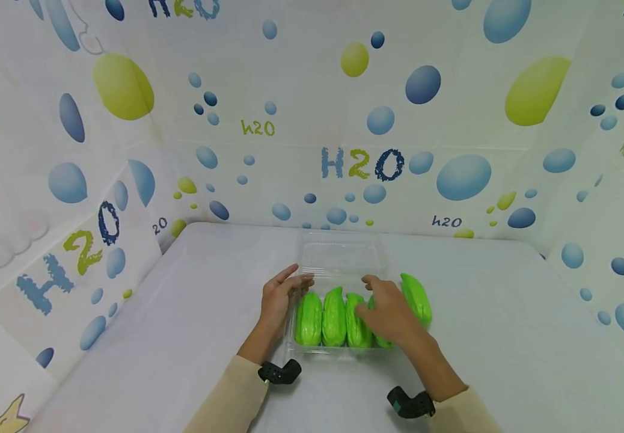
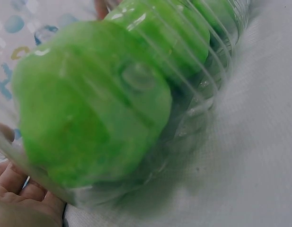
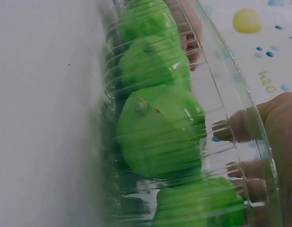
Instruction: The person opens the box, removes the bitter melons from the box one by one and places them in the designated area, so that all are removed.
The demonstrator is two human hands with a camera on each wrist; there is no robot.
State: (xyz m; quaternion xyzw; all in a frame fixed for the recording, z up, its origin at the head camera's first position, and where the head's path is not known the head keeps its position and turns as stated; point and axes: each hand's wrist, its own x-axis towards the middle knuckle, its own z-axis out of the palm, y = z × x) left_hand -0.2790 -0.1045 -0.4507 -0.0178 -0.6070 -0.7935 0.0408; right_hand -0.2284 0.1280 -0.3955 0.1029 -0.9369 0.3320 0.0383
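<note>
A clear plastic clamshell box (image 1: 339, 350) stands with its lid (image 1: 342, 252) folded back. Several green, ridged gourds lie side by side in it: the leftmost gourd (image 1: 309, 319), a second gourd (image 1: 334, 319), a third (image 1: 357, 328), and one at the right partly hidden under my right hand. My left hand (image 1: 276, 300) rests along the box's left wall, fingers reaching over the back corner. My right hand (image 1: 393, 310) is over the right end of the box, thumb and fingers loosely bent at the rightmost gourd (image 3: 198, 203); firm contact cannot be made out.
Another green gourd (image 1: 416, 299) lies on the white table (image 1: 507, 337), outside the box, just right of my right hand. A patterned curtain (image 1: 301, 90) with bubbles and lettering rises behind the table and along both sides.
</note>
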